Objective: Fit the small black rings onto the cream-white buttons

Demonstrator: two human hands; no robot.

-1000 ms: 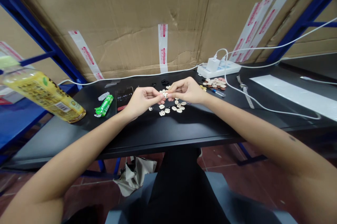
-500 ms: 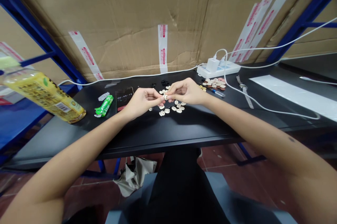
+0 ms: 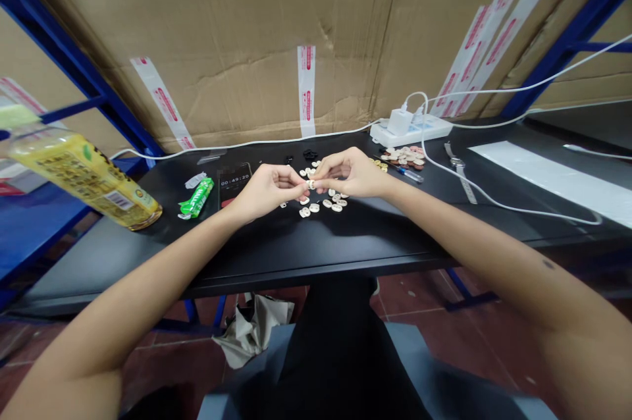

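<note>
Over the black table, my left hand (image 3: 274, 191) and my right hand (image 3: 348, 173) meet fingertip to fingertip. Both are closed in a pinch on one small cream oval piece (image 3: 311, 184) with dark marks, perhaps a button; my fingers partly cover it. Several similar loose cream oval pieces (image 3: 314, 208) lie on the table below and behind my hands. A few small black pieces (image 3: 310, 154) rest just beyond them. Left of my left hand lies a phone (image 3: 234, 178) with a running timer on its screen, partly hidden by my wrist.
A tilted yellow drink bottle (image 3: 99, 180) and a green wrapped packet (image 3: 196, 197) stand at left. To the right are a heap of pink, brown and cream pieces (image 3: 405, 157), a pen (image 3: 409, 174), a watch (image 3: 460, 170) and a power strip (image 3: 412, 132) with trailing white cables. Cardboard (image 3: 237, 31) closes the back.
My hands stay almost in place, both still pinching the cream piece, with only a slight shift of the fingers. The phone's timer has advanced by one second.
</note>
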